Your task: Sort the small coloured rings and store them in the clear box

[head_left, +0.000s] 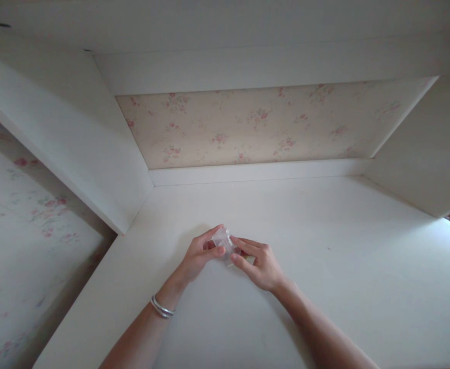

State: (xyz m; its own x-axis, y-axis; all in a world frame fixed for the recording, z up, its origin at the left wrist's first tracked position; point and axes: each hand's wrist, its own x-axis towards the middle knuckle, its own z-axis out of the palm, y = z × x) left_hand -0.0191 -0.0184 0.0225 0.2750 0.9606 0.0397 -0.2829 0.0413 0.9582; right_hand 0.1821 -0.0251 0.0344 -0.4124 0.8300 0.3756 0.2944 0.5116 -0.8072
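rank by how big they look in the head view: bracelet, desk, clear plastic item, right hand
1. Desk
2. Right hand
3. Clear plastic item, partly covered by fingers
4. Bracelet

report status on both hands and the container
Left hand and right hand on clear container. Container above desk, contact unclear. Nothing seen blocking hands.

Around my left wrist (173, 292) I wore two slim, rounded, silvery bangles (162, 309), shiny and close together. My left hand (197, 256) and right hand (265, 267) were bare, with slender fingers (249, 249).
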